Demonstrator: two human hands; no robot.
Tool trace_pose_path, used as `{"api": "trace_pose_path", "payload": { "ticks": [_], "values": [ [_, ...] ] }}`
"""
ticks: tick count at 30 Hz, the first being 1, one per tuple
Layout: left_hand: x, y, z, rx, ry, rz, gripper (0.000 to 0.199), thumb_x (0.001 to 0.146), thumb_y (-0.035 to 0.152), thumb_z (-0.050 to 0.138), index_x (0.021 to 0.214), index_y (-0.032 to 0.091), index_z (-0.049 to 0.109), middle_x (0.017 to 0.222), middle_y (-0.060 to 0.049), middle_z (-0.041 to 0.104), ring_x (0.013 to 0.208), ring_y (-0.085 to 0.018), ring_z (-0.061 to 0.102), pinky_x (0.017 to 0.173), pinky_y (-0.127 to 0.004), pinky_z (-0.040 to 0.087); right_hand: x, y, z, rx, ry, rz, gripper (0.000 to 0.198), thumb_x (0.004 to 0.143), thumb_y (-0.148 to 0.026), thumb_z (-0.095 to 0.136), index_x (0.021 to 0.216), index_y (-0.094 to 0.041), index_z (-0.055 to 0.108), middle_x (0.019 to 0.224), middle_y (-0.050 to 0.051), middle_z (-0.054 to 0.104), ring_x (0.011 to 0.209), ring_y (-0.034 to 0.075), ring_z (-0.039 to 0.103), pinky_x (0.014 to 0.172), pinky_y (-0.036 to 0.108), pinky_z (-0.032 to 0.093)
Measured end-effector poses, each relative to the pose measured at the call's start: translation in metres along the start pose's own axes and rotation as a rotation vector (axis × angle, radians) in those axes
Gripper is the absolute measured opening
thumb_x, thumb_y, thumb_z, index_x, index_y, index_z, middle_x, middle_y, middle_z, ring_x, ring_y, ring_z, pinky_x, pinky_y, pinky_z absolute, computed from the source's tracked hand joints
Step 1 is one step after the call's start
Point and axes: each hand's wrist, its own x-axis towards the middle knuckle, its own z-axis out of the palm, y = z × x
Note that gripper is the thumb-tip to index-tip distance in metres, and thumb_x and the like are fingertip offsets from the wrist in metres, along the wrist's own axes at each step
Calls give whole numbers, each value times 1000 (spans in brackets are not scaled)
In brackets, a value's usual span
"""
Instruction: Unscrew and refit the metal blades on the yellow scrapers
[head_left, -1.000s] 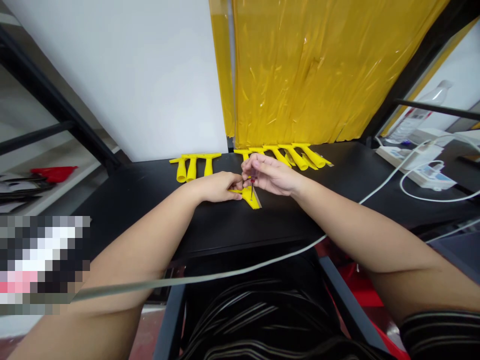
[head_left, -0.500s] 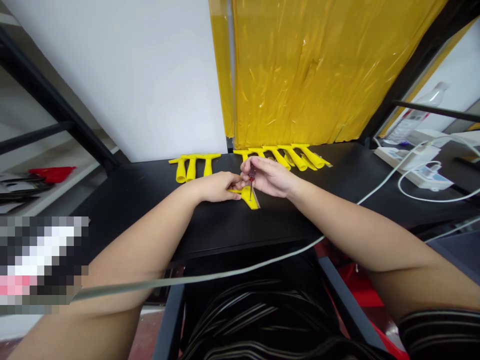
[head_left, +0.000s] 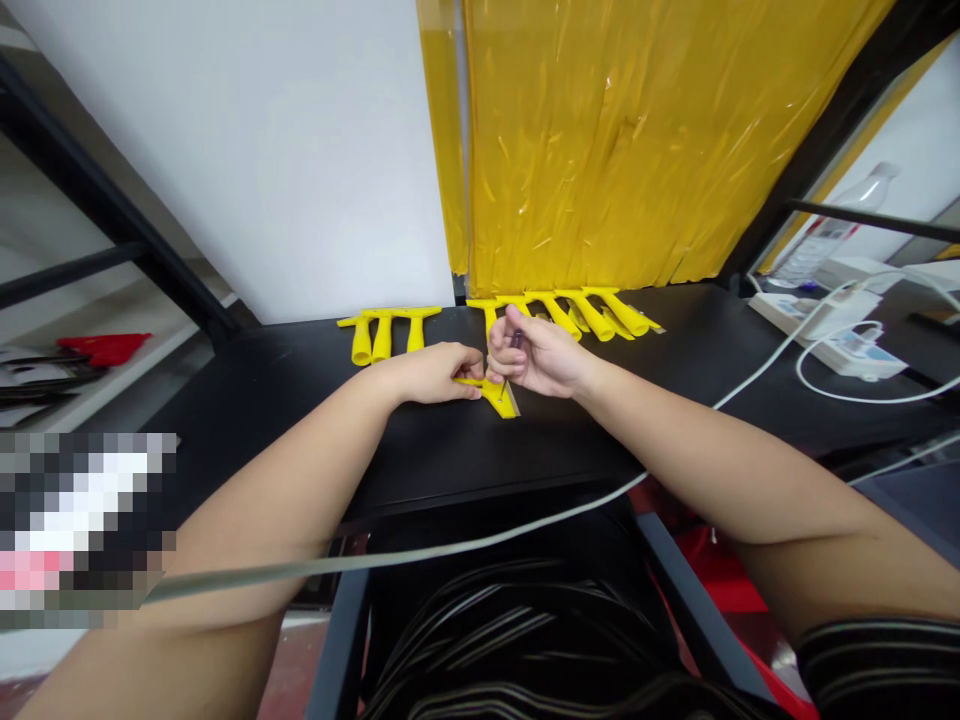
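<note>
A yellow plastic scraper [head_left: 498, 402] with a thin blade strip along its right edge lies on the black table. My left hand [head_left: 435, 373] is closed round its handle, which the fingers mostly cover. My right hand [head_left: 541, 356] is curled round a screwdriver [head_left: 517, 340] with a dark reddish-purple handle. The screwdriver's thin shaft slants down to the scraper's head, its tip at or close to a small screw there. Behind my hands stand more yellow scrapers [head_left: 596, 318], several on the right, and a group of 3 yellow scrapers [head_left: 382, 337] on the left.
A white panel [head_left: 300, 150] and yellow film [head_left: 600, 150] rise behind the black table [head_left: 292, 400]. Power strips [head_left: 832, 335] and a plastic bottle [head_left: 832, 230] are at the right. A pale cable [head_left: 480, 543] crosses in front of the table, over my lap.
My right hand has shifted slightly and its fingers have curled further round the screwdriver, whose handle now tilts to the right. My left hand and the scraper have stayed put.
</note>
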Motion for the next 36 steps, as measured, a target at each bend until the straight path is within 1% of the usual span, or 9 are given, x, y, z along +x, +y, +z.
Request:
{"api": "trace_pose_path", "payload": {
  "ticks": [2,5,9,15,21,27,30,34,36],
  "values": [
    [0,0,0,3,1,4,33,82,46,73,103,20,69,104,-8,74,91,-23,68,82,-32,50,-2,0,2,15,-15,-2,35,107,-53,56,91,-22,54,60,-9,33,52,10,34,66,27,48],
    [-1,0,-1,-4,-4,-1,32,83,45,72,103,19,68,105,-8,74,92,-23,68,82,-32,50,-2,0,3,44,-29,-48,28,105,-42,63,90,-23,51,71,-6,47,61,11,46,69,27,49],
    [-1,1,-1,-17,-13,-7,30,84,44,71,99,18,66,102,-7,73,89,-22,68,79,-31,50,0,-2,-1,41,-16,-46,37,108,-43,57,80,-19,51,84,0,56,74,13,56,74,29,53],
    [-1,0,-1,-5,-6,-4,34,82,46,73,103,19,70,105,-8,75,93,-24,69,84,-33,50,-2,-2,-1,47,-77,4,30,106,-51,58,94,-23,55,60,-9,35,53,10,35,66,26,47],
    [0,-1,0,-25,-3,-13,35,82,48,74,102,20,70,103,-7,75,90,-23,69,83,-33,51,-1,-3,0,34,17,-29,39,105,-45,63,79,-20,47,83,-1,56,73,13,55,72,29,51],
    [-1,0,-1,3,-14,15,34,84,46,72,104,19,69,104,-7,75,90,-23,68,80,-31,49,-3,-4,0,-9,-25,61,40,107,-59,50,90,-23,55,54,-11,27,48,10,28,60,26,43],
    [-1,-5,0,6,-12,21,34,84,47,72,103,20,68,107,-7,75,92,-22,68,80,-30,49,-4,-4,1,13,-44,1,33,106,-51,60,89,-23,51,61,-9,39,53,10,37,64,25,45],
    [0,-11,0,-6,-19,21,36,85,50,71,103,20,66,107,-7,74,91,-22,67,79,-30,49,-3,-5,0,3,10,-40,44,103,-51,65,76,-20,47,80,-2,54,69,12,53,68,28,50],
    [0,-11,-1,-11,-20,27,37,85,51,71,105,20,67,107,-7,74,91,-22,68,79,-30,48,-1,-5,-1,-28,20,-32,49,103,-55,62,72,-19,49,76,-1,53,69,13,55,69,29,51]
  ]
}}
